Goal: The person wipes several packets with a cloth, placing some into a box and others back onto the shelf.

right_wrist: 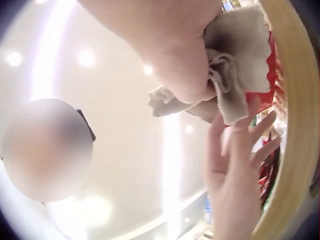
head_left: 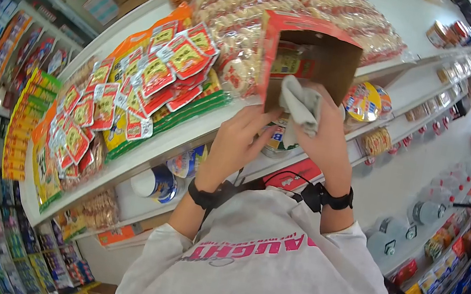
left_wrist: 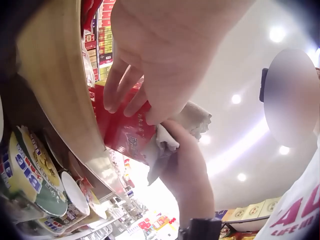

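Observation:
A red cardboard box (head_left: 269,58) stands at the shelf's edge with its open brown inside toward me; a small packet shows deep in it. My right hand (head_left: 330,140) grips a grey-white cloth (head_left: 302,105) in front of the opening. Part of the cloth hangs loose over the fingers. At the box's lower left, my left hand (head_left: 233,141) has its fingers extended and touching the red side (left_wrist: 117,125), as the left wrist view shows. In the right wrist view the left fingers (right_wrist: 230,150) are spread just below the cloth (right_wrist: 247,45).
Red snack packets (head_left: 160,74) lie piled on larger bags at the left of the white shelf top (head_left: 147,147). Clear-wrapped snack packs (head_left: 312,0) fill the area behind the box. Instant noodle tubs (head_left: 364,102) sit on the shelf below. Large water bottles (head_left: 388,227) stand on the floor at right.

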### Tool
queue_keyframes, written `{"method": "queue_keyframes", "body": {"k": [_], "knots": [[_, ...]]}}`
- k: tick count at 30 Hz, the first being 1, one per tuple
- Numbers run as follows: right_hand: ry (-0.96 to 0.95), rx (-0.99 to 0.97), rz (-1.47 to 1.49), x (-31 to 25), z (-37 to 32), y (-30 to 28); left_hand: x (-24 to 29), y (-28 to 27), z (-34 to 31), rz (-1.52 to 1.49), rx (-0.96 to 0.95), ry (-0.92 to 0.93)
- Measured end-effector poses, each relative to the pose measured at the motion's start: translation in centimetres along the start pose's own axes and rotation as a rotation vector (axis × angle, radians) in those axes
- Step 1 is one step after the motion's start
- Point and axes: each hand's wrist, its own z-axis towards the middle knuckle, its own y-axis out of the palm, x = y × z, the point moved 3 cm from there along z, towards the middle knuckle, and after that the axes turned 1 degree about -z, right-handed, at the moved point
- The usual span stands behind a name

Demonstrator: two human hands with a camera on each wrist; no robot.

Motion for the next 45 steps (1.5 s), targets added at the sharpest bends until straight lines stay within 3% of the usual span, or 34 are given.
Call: {"method": "queue_keyframes", "body": {"k": [3,6,13,19,22,25,28,30,31,32,34,35,38,41,44,45], "knots": [[-0.066,-0.025,-0.108,0.1,2.0,0.4,-0.6,1.1,-0.5,-0.046,0.075,-0.013],[-0.141,0.017,-0.300,0.6,3.3,0.9,0.0,1.1,-0.6,-0.009,0.032,0.001],[-0.127,-0.005,-0.388,0.6,3.6,2.4,-0.2,1.3,-1.1,-0.017,0.056,0.024],[-0.022,0.013,-0.267,-1.1,3.4,-0.4,0.2,1.6,-0.9,-0.039,0.049,0.030],[-0.147,0.029,-0.198,-1.8,2.7,-0.7,-0.3,1.9,-0.9,-0.006,0.038,0.015],[-0.329,0.207,-0.273,-2.4,2.4,-2.1,-0.6,2.2,-1.0,-0.112,0.045,-0.097],[-0.375,0.650,-0.062,-3.9,0.7,-4.4,0.8,2.0,-0.3,-0.396,0.155,-0.143],[-0.374,0.693,-0.154,-5.4,-0.5,-5.2,1.3,1.5,-0.7,-0.475,0.140,-0.183],[-0.376,0.711,-0.197,-5.9,-0.7,-5.3,0.2,1.5,-1.4,-0.602,0.003,-0.243],[-0.443,0.602,-0.062,-5.9,-0.5,-4.9,-2.1,1.3,-2.7,-0.725,-0.133,-0.302],[-0.565,0.368,0.221,-6.1,-0.2,-3.1,-4.2,1.4,-4.7,-1.305,-0.209,-0.364],[-0.562,0.201,0.264,-6.1,-0.1,-1.9,-4.9,1.2,-5.6,-1.762,-0.127,-0.343],[-0.509,-0.307,0.291,-5.8,-0.4,2.0,-4.8,-1.6,-7.1,-2.254,-0.009,-0.364],[-0.525,-0.457,0.294,-6.5,-0.9,5.1,-7.2,-4.0,-11.0,-1.909,0.317,-0.727],[-0.477,-0.511,0.373,-6.8,-0.5,5.8,-4.9,-7.0,-11.0,-1.306,0.270,-0.705],[-0.413,-0.455,0.414,-6.7,-0.3,6.1,-4.4,-7.2,-10.9,-1.376,0.276,-0.708]]}}
